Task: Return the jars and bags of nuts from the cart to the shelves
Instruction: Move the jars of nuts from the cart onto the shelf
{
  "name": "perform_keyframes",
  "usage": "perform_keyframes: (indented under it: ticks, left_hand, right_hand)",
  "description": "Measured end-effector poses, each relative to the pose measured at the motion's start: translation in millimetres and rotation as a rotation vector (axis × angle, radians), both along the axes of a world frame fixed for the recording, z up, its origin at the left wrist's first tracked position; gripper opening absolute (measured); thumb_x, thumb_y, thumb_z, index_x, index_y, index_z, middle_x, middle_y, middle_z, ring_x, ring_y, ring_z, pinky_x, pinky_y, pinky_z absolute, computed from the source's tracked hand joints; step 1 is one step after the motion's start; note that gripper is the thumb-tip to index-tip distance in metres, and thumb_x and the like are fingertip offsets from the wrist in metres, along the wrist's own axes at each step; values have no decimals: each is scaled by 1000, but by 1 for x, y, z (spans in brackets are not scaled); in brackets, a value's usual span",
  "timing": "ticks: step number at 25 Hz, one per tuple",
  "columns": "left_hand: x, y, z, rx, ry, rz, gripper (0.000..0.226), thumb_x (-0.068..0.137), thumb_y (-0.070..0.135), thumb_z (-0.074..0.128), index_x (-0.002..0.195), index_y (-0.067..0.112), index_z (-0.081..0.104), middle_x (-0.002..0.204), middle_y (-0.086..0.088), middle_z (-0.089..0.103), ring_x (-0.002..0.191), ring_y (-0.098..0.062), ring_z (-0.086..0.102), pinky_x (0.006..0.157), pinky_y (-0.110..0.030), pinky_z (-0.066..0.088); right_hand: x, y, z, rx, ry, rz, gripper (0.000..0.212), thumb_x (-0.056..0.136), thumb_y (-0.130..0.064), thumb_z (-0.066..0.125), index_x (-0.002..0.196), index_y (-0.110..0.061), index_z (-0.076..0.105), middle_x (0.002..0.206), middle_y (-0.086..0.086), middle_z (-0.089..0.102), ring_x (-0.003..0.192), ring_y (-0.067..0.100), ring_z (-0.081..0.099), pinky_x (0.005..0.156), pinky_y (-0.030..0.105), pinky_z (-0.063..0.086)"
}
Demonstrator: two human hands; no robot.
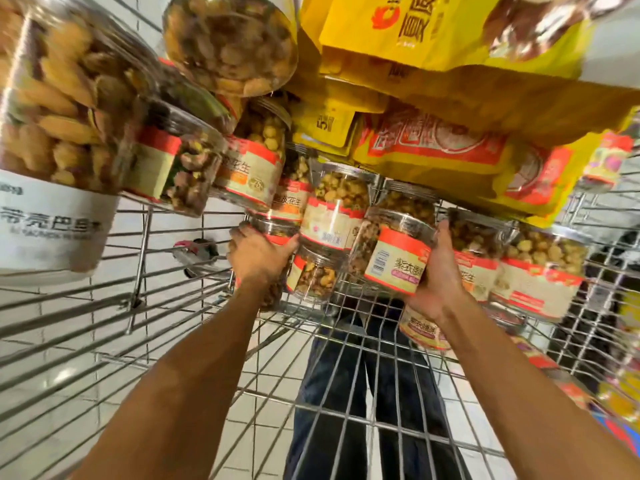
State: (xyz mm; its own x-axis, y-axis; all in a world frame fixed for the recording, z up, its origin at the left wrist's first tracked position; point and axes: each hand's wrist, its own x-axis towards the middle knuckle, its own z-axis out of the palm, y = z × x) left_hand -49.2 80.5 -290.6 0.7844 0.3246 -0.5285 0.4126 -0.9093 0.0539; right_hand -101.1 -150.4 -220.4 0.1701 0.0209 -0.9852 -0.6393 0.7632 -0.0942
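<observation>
Clear plastic, metal-rimmed, banded with an orange and cream label: that is the labelled jar (391, 252) my view centres on. It sits among the heap in the wire cart (346, 372). Its long axis runs up and down the frame, leaning slightly, with the rimmed end uppermost. The right hand (438, 282) grips it, fingers wrapped round the far side and thumb along the near edge.

The left hand (259, 259) has its fingers curled round a second jar (277, 233). That one is mostly hidden, so I cannot tell its heading.

Similar round jars of knobbly yellow nuts crowd both, touching on each side. Glossy yellow bags (433, 147) are stacked behind. A big white-labelled jar of almonds (62, 133) looms at left, blurred. Dark trousers (332, 403) and pale floor tiles (263, 427) show through the mesh.
</observation>
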Motion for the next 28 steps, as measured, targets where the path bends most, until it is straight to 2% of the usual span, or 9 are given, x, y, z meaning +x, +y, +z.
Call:
perform_keyframes:
  ticks: [8, 10, 12, 15, 17, 20, 24, 26, 28]
  left_hand:
    - [0, 1, 6, -100, -69, 23, 91, 61, 56, 77, 117, -4, 38, 116, -25, 52, 110, -41, 51, 91, -44, 44]
    - [-1, 5, 27, -136, -58, 24, 88, 60, 57, 78, 114, -1, 40, 114, -21, 55, 109, -36, 54, 90, -44, 47]
    - [-2, 6, 62, -333, -17, 81, 76, 60, 50, 81, 110, 6, 45, 108, -11, 62, 100, -27, 60, 87, -37, 52]
    - [6, -14, 149, -763, 195, 256, 42, 71, 40, 77, 96, 10, 63, 88, 0, 71, 84, -17, 67, 83, -32, 54]
    - [13, -40, 207, -1033, 369, 359, 24, 79, 40, 67, 78, 16, 72, 72, 2, 73, 65, -11, 70, 64, -27, 58]
    - [26, -89, 298, -1331, 556, 408, 30, 73, 45, 62, 69, 18, 75, 64, 0, 72, 56, -11, 69, 47, -24, 55]
    - [11, -170, 406, -1543, 733, 235, 87, 29, 46, 91, 103, 6, 67, 90, -12, 72, 84, -26, 70, 75, -50, 56]
    - [-15, -211, 442, -1623, 801, 85, 78, 34, 47, 87, 99, 7, 71, 88, -11, 73, 79, -23, 71, 74, -45, 56]
    - [-56, -253, 470, -1649, 893, -27, 77, 49, 54, 68, 111, 9, 68, 95, -9, 70, 87, -23, 67, 80, -42, 55]
  right_hand:
    - [7, -5, 13, 1, -13, 37, 72, 85, -74, 21, 109, -21, 64, 97, 13, 74, 99, 33, 65, 78, 49, 52]
    - [14, -10, 32, -17, -30, 37, 73, 86, -73, 19, 114, -20, 62, 95, 13, 73, 95, 32, 66, 71, 46, 52]
    - [23, -17, 64, -39, -65, 29, 75, 87, -72, 17, 119, -20, 59, 95, 12, 72, 90, 31, 66, 65, 45, 52]
    - [25, -31, 132, -48, -184, -40, 79, 86, -73, 16, 128, -19, 55, 111, 14, 67, 101, 32, 63, 81, 51, 51]
    - [20, -45, 177, -73, -275, -140, 78, 88, -71, 17, 131, -18, 53, 115, 14, 64, 106, 31, 61, 92, 50, 48]
    - [-15, -79, 256, -168, -422, -387, 70, 92, -63, 19, 126, -13, 56, 107, 14, 63, 102, 31, 60, 98, 48, 46]
    - [-92, -112, 349, -295, -644, -699, 59, 90, -53, 28, 86, -13, 71, 73, 7, 73, 69, 22, 70, 68, 40, 60]
    - [-140, -123, 379, -424, -658, -841, 65, 93, -53, 25, 71, -13, 71, 61, 3, 70, 58, 20, 68, 63, 33, 58]
    - [-197, -133, 404, -557, -646, -978, 54, 92, -52, 27, 77, -17, 64, 59, 0, 68, 56, 18, 66, 66, 30, 54]
